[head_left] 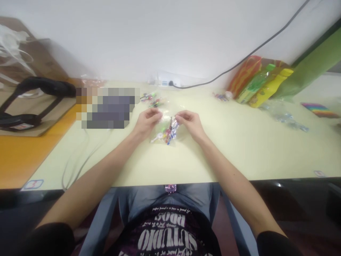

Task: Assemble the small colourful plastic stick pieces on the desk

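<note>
A clear plastic bag (pixel 167 134) with small colourful pieces inside hangs between my hands, just over the pale table. My left hand (pixel 148 121) pinches its upper left edge, fingers closed. On the opposite side, my right hand (pixel 189 121) grips the upper right edge between thumb and fingers. Red, blue, green and white bits show through the film, too blurred to name. Just beyond my hands lie more small colourful pieces (pixel 154 103), which look bagged as well.
A blurred-out dark object (pixel 112 112) lies left of my hands, with thin cables near it. Two bottles, one green (pixel 255 83) and one yellow (pixel 271 88), lean at the back right. Clear bags (pixel 285 115) lie at right. A black-framed device (pixel 34 103) stands far left.
</note>
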Demonstrator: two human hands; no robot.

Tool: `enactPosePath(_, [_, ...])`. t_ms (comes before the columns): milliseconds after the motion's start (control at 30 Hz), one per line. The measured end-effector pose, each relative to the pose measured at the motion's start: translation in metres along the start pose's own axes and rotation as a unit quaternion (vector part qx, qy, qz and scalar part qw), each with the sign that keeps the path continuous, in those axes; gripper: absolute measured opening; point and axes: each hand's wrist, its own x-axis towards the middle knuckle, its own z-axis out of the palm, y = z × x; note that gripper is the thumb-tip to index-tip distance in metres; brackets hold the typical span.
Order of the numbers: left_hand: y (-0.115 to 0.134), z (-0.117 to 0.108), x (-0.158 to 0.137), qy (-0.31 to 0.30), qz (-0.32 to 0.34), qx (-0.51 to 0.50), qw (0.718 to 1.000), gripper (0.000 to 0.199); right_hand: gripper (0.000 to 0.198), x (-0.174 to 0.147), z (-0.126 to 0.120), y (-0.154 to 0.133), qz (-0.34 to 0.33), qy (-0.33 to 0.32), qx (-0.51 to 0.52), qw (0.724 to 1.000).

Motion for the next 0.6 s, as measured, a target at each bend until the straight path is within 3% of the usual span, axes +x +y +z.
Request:
enactPosePath(300, [0.0, -0.013, 0.009, 0.021, 0.011, -0.021, 1.0, 0.037, 0.022, 0.0, -0.006, -0.007, -0.015, 0.054, -0.009, 0.998])
enactPosePath(467, [0.005, -0.015, 0.009, 0.023, 0.049, 0.015, 0.998, 0.033, 0.024, 0.0, -0.009, -0.005, -0.003, 0.048, -0.017, 0.999])
enactPosePath(600, [0.002, -0.008, 0.003, -0.006, 0.019, 0.066, 0.998, 0.05, 0.029, -0.002, -0.006, -0.007, -0.002, 0.023, -0.024, 0.999])
